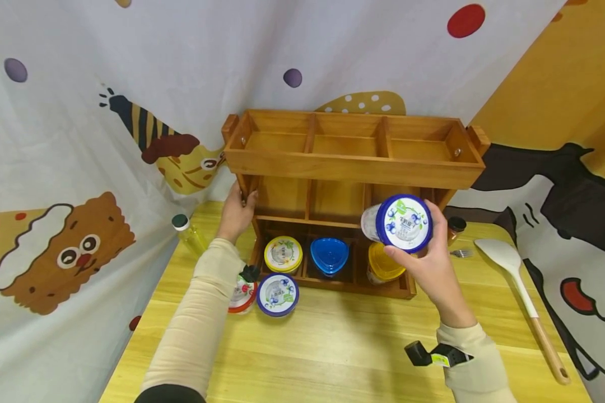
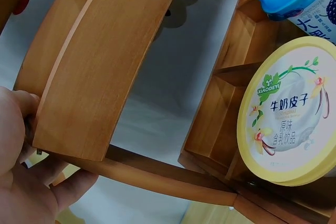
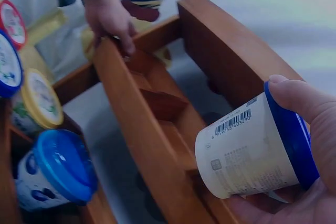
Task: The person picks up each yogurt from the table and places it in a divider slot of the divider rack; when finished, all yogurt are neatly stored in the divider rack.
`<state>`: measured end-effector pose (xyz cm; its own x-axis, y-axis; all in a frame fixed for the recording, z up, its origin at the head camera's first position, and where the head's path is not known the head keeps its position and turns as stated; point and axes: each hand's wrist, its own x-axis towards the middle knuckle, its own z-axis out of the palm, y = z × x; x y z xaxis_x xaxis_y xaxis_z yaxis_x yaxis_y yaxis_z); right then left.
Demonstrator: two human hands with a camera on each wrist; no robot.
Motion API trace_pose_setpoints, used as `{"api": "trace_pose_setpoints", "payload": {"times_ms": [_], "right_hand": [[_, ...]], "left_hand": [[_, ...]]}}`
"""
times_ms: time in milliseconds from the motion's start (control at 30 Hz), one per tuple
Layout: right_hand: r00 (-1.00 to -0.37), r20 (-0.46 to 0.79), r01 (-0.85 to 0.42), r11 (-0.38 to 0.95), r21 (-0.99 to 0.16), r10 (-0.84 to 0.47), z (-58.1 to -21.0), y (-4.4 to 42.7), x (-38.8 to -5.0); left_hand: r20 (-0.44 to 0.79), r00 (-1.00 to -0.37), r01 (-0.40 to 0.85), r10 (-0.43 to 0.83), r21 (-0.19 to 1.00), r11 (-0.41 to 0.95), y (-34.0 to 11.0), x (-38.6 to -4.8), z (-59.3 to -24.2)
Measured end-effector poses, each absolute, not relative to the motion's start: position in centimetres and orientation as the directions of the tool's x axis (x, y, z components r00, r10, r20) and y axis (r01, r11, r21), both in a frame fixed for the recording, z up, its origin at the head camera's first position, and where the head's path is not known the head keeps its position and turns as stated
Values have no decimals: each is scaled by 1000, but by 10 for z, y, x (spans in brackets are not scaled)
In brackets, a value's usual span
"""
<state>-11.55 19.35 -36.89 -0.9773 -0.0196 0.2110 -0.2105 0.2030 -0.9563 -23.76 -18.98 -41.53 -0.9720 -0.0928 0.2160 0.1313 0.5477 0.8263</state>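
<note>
A wooden rack [image 1: 353,172] stands against the cloth, with compartments on several levels. At its left side my left hand [image 1: 237,214] grips the side frame; the left wrist view shows those fingers [image 2: 73,187] curled round the wood. My right hand [image 1: 436,268] holds a tub with a dark blue lid [image 1: 407,224] before the rack's right part, its lid facing the head camera. In the right wrist view the white tub [image 3: 247,150] lies tilted between thumb and fingers. The bottom level holds a yellow-lidded tub [image 1: 283,254], a blue-lidded tub [image 1: 330,255] and another yellow-lidded tub [image 1: 385,263].
On the table [image 1: 322,347], a red-lidded tub [image 1: 242,295] and a blue-lidded tub [image 1: 278,295] stand at the rack's front left. A bottle [image 1: 189,234] is on the left. A small jar [image 1: 455,228], a fork [image 1: 461,253] and a long-handled spatula [image 1: 521,291] are on the right.
</note>
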Motion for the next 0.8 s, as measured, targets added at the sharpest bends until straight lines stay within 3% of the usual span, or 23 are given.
{"api": "trace_pose_setpoints", "payload": {"times_ms": [167,500,800], "right_hand": [[-972,235,-230,112,-967,30,-364,202,-124],[-971,225,-207,186,-961,79,-375,211,-140],[-972,194,-140,335,-932,133,-379,216,-160]], "left_hand": [[218,-971,133,-92,825,549,-189,-237,-415],[213,-973,131,-91,830,542,-189,-237,-415],[213,-973,131,-90,829,544,-190,-238,-416]]}}
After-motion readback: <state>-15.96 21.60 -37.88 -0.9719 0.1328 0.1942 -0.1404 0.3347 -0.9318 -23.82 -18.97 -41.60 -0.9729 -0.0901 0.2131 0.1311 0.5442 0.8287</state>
